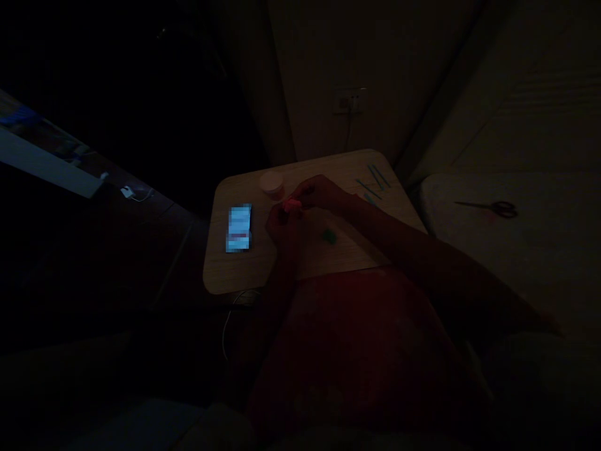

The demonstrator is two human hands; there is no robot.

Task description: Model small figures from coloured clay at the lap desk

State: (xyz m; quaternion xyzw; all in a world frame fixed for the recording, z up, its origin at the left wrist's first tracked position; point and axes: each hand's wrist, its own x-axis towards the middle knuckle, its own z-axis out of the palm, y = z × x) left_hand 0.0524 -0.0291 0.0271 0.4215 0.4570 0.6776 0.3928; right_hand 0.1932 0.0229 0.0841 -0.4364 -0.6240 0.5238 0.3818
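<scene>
In dim light my left hand (280,224) is closed around a small bright pink-red piece (292,205), whose exact kind I cannot make out. From the right, my right hand (317,190) reaches over with its fingers pinched at the same piece. Both hands are above the small wooden table (300,255). Just behind them stands a pale round tub (272,185). A lit phone (239,228) lies to the left of my left hand. Nearer to me on the tabletop is a small green piece (329,236).
Several thin green strips (373,178) lie at the table's back right corner. Scissors (498,208) rest on a pale surface (460,244) to the right. A wall socket (349,101) with a plugged cord is behind. A white cable (225,332) hangs below the left front edge.
</scene>
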